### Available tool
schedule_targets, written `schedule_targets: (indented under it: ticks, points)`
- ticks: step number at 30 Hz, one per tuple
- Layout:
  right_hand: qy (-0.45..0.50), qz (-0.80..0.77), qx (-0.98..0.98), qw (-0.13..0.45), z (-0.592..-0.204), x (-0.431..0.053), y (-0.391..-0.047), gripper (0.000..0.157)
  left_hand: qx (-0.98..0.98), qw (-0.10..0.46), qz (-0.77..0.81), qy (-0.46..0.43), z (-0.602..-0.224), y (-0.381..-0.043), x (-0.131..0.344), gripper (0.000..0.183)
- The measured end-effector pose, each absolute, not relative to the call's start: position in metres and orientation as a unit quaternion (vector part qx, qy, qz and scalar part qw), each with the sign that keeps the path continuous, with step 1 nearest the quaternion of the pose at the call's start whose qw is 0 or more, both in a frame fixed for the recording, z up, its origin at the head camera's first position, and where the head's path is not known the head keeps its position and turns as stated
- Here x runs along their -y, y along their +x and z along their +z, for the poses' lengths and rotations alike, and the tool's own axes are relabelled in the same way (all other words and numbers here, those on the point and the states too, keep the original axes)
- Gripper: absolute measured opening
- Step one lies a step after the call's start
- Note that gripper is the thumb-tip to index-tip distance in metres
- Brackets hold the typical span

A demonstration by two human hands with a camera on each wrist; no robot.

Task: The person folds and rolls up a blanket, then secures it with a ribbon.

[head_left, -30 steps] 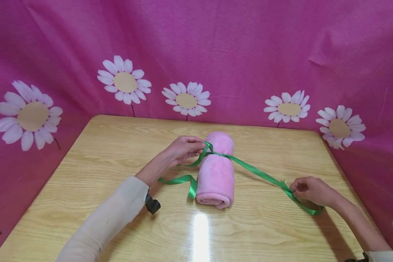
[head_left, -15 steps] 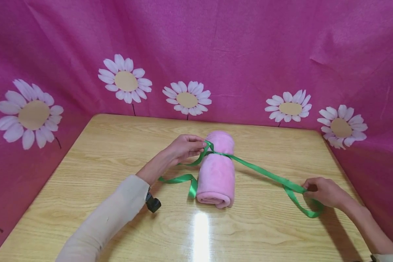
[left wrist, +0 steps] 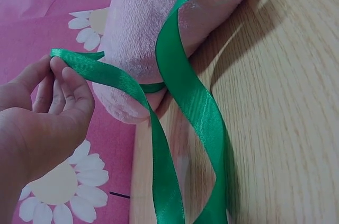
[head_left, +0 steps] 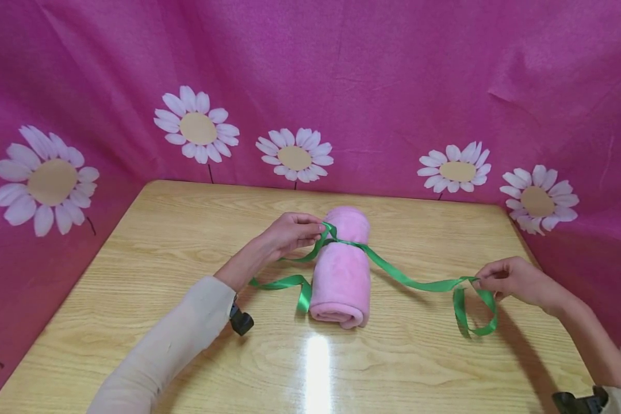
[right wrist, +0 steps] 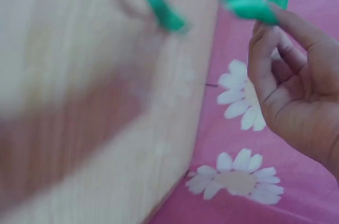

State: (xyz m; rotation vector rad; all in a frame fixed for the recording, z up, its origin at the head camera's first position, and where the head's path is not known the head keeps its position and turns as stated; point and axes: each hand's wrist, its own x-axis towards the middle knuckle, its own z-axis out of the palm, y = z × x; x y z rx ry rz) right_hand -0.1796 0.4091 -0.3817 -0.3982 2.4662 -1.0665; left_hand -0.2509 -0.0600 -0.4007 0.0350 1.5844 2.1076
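A rolled pink plush blanket (head_left: 341,282) lies lengthwise on the table, cinched near its far end by a green satin ribbon (head_left: 403,279). At the roll's left side my left hand (head_left: 292,236) pinches a loop of the ribbon between thumb and fingertips; the left wrist view shows this folded ribbon loop (left wrist: 95,70) beside the roll. Off to the right, my right hand (head_left: 522,284) pinches the other length of ribbon, which sags between the roll and the fingers. Its tail hangs in a curl below that hand. In the right wrist view the ribbon (right wrist: 243,1) is partly blurred.
The light wood table (head_left: 212,207) meets a pink daisy-print cloth (head_left: 372,86) at its back and sides. One loose ribbon tail (head_left: 290,283) lies left of the roll. A black wrist strap mount (head_left: 241,322) hangs under the left cuff.
My right hand has shifted its hold outward along the ribbon, then risen slightly. The ribbon there went from taut to sagging, its tail lifted into a curl. My left hand stays put.
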Motion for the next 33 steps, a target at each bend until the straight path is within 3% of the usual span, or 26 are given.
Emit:
schedule_targets:
  ticks: [18,33]
  points:
    - [-0.170,-0.573,-0.750,0.281,-0.343,-0.354,-0.205,0.027,-0.598,0.256,0.759,0.013,-0.403,-0.249,0.065,0.011]
    - [-0.117,-0.773,-0.568,0.257,-0.320,-0.308,-0.221,0.037,-0.601,0.258,0.757,0.013,-0.402,-0.247,0.064,0.015]
